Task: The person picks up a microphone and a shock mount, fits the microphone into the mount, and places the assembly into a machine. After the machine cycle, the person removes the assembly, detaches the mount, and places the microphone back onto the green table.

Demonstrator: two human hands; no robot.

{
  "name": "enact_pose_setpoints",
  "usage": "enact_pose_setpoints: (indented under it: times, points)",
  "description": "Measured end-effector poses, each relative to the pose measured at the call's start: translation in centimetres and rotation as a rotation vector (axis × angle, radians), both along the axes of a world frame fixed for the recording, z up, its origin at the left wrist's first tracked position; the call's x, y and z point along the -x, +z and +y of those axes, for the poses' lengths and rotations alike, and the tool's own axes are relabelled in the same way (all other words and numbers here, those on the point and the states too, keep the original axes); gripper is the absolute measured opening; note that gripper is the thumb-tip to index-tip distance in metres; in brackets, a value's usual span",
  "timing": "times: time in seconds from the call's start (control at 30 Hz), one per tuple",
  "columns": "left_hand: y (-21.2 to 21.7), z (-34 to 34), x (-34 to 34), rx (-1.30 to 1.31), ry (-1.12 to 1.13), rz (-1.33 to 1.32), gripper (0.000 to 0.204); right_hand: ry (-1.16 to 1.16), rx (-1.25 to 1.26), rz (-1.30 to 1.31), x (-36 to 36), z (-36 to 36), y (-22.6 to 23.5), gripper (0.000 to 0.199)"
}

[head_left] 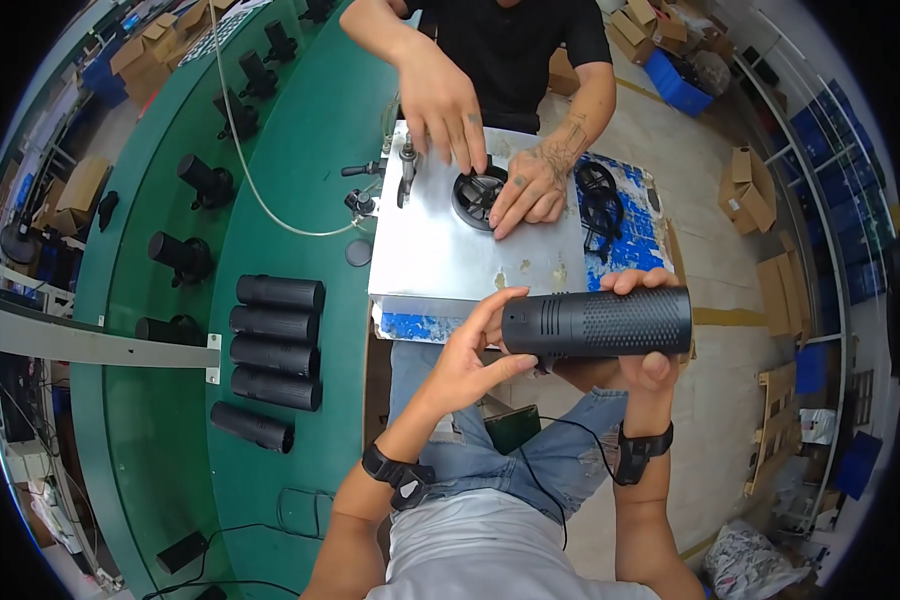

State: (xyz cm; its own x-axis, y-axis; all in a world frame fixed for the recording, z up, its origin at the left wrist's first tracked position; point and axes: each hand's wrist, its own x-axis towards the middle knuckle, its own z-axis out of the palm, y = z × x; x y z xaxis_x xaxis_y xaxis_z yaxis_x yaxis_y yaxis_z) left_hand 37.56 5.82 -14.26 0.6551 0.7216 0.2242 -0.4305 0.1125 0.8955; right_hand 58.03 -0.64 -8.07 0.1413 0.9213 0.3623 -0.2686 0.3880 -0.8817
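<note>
A black cylindrical housing point(625, 322) with a dimpled surface and slots near one end lies level in front of me. My right hand point(654, 368) wraps round its right part, thumb on the near side and fingers over the far side. At its left end, my left hand point(475, 350) has thumb and fingers closed about the rim. Beyond it, a co-worker's two hands point(533, 190) touch a round black spoked part point(480, 198) on a metal-topped stand point(430, 255).
Several similar black cylinders point(275, 352) lie in a row on the green table point(340, 440) at left. Small black fixtures point(180, 256) line the green ledge. A black spoked ring point(598, 205) lies on the blue worn board point(638, 215). A thin hose point(260, 195) crosses the table.
</note>
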Motion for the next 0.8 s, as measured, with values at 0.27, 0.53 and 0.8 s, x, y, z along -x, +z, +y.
enact_pose_setpoints:
  times: [0.27, 0.53, 0.8]
  points:
    - [-3.0, -0.5, -0.1, 0.136, 0.058, 0.087, 0.065, 0.112, -0.016, 0.158, 1.5, 7.0, -0.2, 0.073]
    - [-1.1, 0.9, 1.9, -0.100, 0.303, 0.241, 0.073, 0.296, -0.151, 0.495, 2.0, 7.2, -1.0, 0.064]
    - [-0.2, 0.8, 1.4, -0.450, 0.483, 0.230, 0.072, 0.420, -0.264, 0.559, 2.0, 6.6, -0.6, 0.061]
